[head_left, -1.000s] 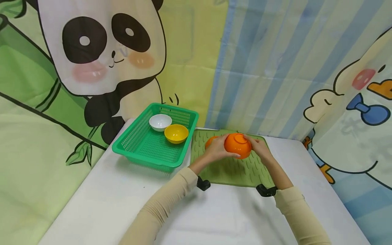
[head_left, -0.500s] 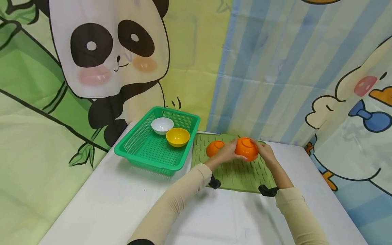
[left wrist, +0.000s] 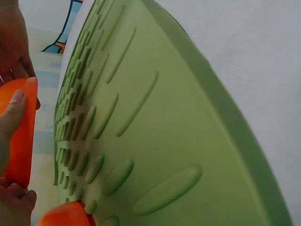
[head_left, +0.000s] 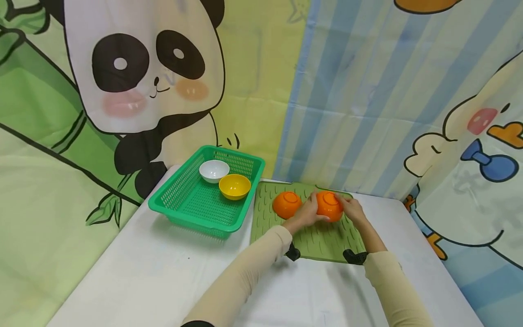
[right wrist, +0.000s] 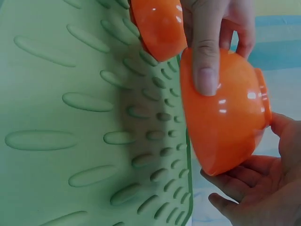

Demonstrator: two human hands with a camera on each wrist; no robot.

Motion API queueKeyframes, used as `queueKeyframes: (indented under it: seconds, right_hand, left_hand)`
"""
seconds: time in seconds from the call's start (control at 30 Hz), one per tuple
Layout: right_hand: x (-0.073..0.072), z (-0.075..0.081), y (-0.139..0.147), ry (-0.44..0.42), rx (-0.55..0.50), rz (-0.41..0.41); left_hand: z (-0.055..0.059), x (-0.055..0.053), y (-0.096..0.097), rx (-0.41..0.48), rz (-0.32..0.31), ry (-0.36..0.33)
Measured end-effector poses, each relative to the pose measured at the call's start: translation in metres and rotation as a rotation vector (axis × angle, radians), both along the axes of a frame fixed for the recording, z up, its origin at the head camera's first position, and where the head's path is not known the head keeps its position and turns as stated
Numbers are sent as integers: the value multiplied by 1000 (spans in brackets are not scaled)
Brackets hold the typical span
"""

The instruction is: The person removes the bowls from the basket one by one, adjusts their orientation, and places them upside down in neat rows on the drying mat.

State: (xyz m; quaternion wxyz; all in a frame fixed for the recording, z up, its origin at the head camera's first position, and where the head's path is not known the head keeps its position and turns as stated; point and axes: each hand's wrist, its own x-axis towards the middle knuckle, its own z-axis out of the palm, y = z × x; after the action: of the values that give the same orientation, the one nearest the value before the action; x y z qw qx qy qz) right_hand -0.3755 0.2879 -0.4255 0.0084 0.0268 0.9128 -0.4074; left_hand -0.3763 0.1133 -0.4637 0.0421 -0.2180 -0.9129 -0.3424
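An orange bowl (head_left: 329, 206) is held upside down above a green textured mat (head_left: 261, 225), its foot facing up. My left hand (head_left: 305, 212) grips it from the left; in the right wrist view the left thumb (right wrist: 206, 70) lies along its wall near the rim. My right hand (head_left: 354, 211) holds the opposite side, with fingers bent around the wall and touching the rim and foot in the right wrist view. A second orange bowl (head_left: 286, 206) rests upside down on the mat, left of the held one.
A green plastic basket (head_left: 163, 205) stands left of the mat. Inside it, a white bowl (head_left: 214, 171) and a yellow bowl (head_left: 234, 187) sit upright near the back right. A printed curtain (head_left: 327, 91) hangs behind the white table (head_left: 135, 281).
Both hands have carried the orange bowl to the right and lower towards the mat. The second orange bowl, earlier partly hidden by the left hand, now shows almost fully.
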Motion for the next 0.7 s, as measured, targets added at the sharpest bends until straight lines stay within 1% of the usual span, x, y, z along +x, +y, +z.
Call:
queueKeyframes:
  seconds: [0.1,0.2,0.33,0.43,0.53,0.57,0.7]
  right_hand:
    - [-1,-2,-1,2,32,31]
    - [-1,-5,0,1,32,45]
    - [1,-6,4,34,-2,69]
    - [-1,-9,7,39,-8,85]
    - [-5,-15,7,27,-24,64]
    - [-7,-18,7,11,-22,53]
    - [-10,-27,8,-1,-49,19]
  left_hand:
    - [-4,0,3,-40,39,17]
    - [-8,1,7,-85,71,20]
    - [-10,-1,15,-86,88,19]
    - [-13,-3,18,-84,91,21]
    - [-16,-6,20,-99,87,9]
    - [-18,-6,21,-103,86,2]
    - [-22,-8,21,-110,82,-21]
